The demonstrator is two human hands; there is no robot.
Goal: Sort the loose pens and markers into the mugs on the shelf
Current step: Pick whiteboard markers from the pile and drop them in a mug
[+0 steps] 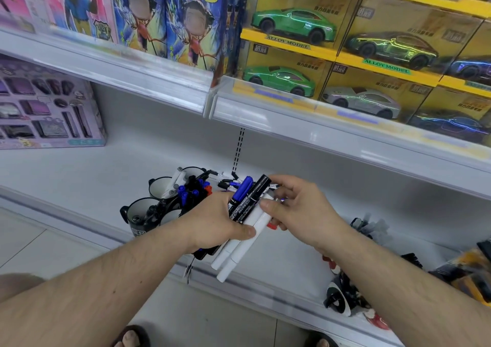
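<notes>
A bundle of smooth white, black and blue cylindrical markers (245, 220) is clasped in the left hand's (215, 221) grip above the white shelf's front lip (265, 285); one white barrel is pinched by the right hand (295, 203), beside glossy black mugs (140, 213).

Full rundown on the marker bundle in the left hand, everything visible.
The marker bundle is a fanned handful: two white-bodied markers, a black-capped one whose label reads TWIN MARKER, and a blue-capped one. They look plastic, tilted with caps up and to the right. The left hand grips the middle; the right hand pinches a white marker.
</notes>
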